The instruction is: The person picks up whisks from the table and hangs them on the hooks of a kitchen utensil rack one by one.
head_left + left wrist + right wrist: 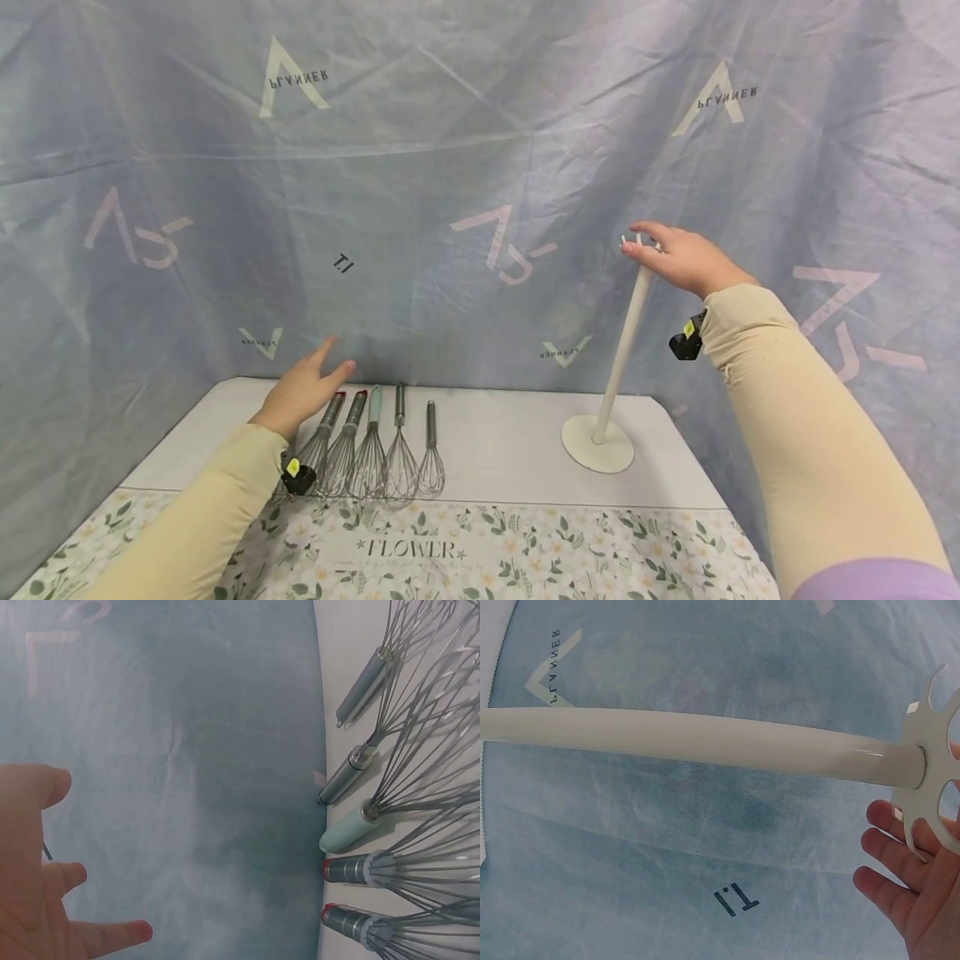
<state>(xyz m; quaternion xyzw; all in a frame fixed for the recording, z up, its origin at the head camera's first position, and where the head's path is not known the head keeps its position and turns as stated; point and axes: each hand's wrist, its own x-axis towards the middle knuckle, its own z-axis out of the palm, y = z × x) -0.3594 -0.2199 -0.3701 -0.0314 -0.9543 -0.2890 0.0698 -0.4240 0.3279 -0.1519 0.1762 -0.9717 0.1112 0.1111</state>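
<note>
My right hand (686,260) is at the top of a white stand (628,342), thumb and fingers around its hooked top plate (934,769). In the right wrist view several fingertips (885,885) reach past the plate's rim, partly hidden behind the hooks. The stand's round base (597,457) is on the table. My left hand (300,390), fingers spread and holding nothing, is raised over the handle end of the leftmost whisks. A mint-handled whisk (373,407) lies in the middle of the row. Beside it are red-tipped whisks (352,870) and grey-handled ones (365,684).
The white table (510,442) has a floral cloth (555,550) with the word FLOWER along its near side. A blue-grey printed curtain (420,183) hangs behind the table and at both sides. Small black cameras are strapped at both wrists.
</note>
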